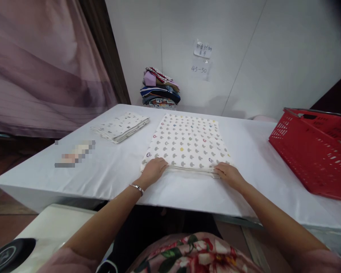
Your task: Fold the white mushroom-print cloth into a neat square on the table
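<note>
A white cloth [187, 142] printed with small grey mushroom shapes and a few coloured ones lies folded in layers on the white-covered table [116, 178]. At its near left corner, my left hand [155, 169] has its fingers closed on the edge. My right hand [229, 174] grips the near right corner in the same way. Between the hands the layered near edge shows, slightly raised. To the left lies another folded white cloth [122, 127] with a small dark print, apart from both hands.
A red plastic basket [309, 155] with a metal handle stands at the right. Behind the table's far edge is a stack of folded fabrics [160, 91], below handwritten paper signs [201, 58] on the wall. A blurred-out patch [75, 153] covers something at the left.
</note>
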Tool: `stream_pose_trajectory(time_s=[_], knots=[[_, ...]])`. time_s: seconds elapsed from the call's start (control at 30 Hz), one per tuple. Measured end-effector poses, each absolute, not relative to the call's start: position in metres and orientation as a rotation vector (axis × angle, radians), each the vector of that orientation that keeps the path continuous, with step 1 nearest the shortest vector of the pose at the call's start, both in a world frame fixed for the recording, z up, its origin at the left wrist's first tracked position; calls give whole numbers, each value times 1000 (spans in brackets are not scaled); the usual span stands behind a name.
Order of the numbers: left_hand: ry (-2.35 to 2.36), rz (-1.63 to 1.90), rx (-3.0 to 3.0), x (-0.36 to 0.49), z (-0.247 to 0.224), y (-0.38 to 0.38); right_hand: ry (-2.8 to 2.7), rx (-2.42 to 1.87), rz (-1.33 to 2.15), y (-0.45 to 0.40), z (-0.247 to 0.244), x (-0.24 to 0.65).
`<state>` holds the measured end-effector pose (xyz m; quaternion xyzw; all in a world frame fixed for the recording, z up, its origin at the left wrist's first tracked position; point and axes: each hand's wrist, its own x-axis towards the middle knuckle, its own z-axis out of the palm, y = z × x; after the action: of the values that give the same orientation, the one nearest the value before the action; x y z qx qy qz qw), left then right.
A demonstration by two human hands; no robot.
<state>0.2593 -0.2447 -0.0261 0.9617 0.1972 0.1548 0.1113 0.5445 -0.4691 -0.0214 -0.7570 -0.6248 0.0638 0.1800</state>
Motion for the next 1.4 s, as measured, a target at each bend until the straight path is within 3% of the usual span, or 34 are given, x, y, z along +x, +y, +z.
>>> stream_pose_trajectory(time_s=[0.1, 0.27, 0.43, 0.57, 0.8, 1.07, 1.4], knots=[[645, 472, 2889, 269, -16, -234, -1757, -2191, 146, -459, -11, 552], [709, 751, 2952, 286, -2, -219, -1529, -2033, -348, -444, 2, 564], [482, 504, 3080, 271, -30, -229, -1887, -2025, -57, -460, -28, 553], [422, 532, 3130, 258, -43, -238, -1927, -2021, -84, -475, -44, 546], [343, 597, 3209, 255, -44, -241, -2022, -1977, -100, -477, -38, 546], [332, 405, 3223, 247, -38, -245, -2218, -1924, 49, -485, -33, 556], [444, 385, 3269, 254, -30, -250, -2032, -2068, -227, -485, -38, 569]])
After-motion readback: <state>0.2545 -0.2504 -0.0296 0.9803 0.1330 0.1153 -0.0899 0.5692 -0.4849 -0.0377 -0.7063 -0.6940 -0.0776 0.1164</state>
